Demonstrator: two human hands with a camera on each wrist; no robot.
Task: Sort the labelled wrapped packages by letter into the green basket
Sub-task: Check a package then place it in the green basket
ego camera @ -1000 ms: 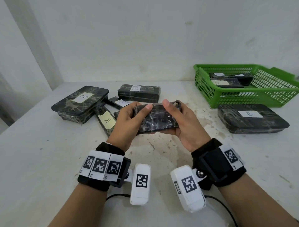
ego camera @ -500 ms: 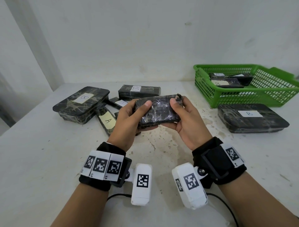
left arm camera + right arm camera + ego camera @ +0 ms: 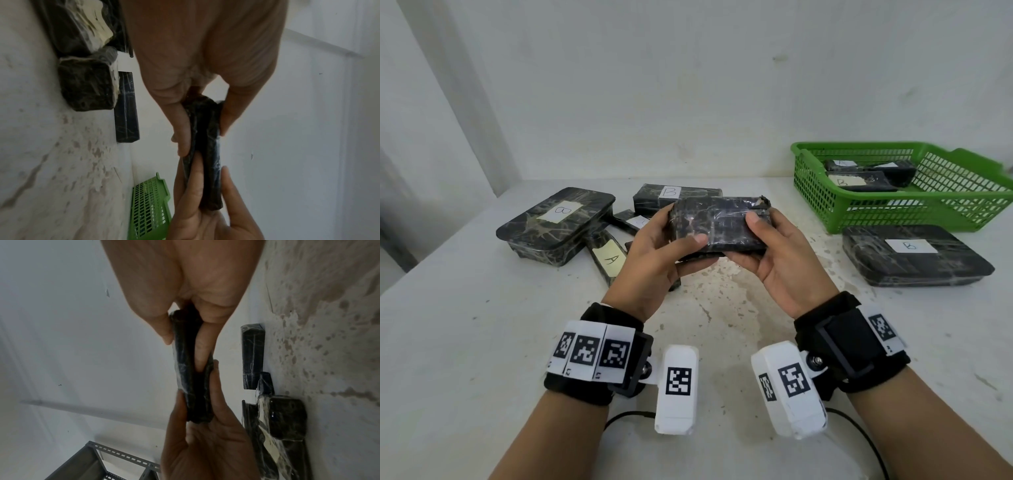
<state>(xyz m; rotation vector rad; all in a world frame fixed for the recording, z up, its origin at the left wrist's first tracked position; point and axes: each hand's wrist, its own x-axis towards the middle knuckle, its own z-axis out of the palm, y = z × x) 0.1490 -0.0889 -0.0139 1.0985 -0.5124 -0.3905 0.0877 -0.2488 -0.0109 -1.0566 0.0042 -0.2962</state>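
Observation:
Both hands hold one black wrapped package (image 3: 719, 224) above the middle of the table, its label hidden from me. My left hand (image 3: 659, 255) grips its left end with the thumb on top; my right hand (image 3: 774, 246) grips the right end the same way. The same package (image 3: 207, 146) (image 3: 190, 369) shows edge-on in both wrist views, pinched between thumbs and fingers. The green basket (image 3: 893, 214) stands at the far right and holds a few black packages, one marked B (image 3: 859, 181).
On the left lie a large package marked B (image 3: 558, 222), a box marked B (image 3: 674, 198) and a slim package marked A (image 3: 607, 260). Another large B package (image 3: 914, 255) sits in front of the basket. A white wall closes the back.
The held package has risen a little and tilted so its top face turns more toward me. Both hands kept their grip on it.

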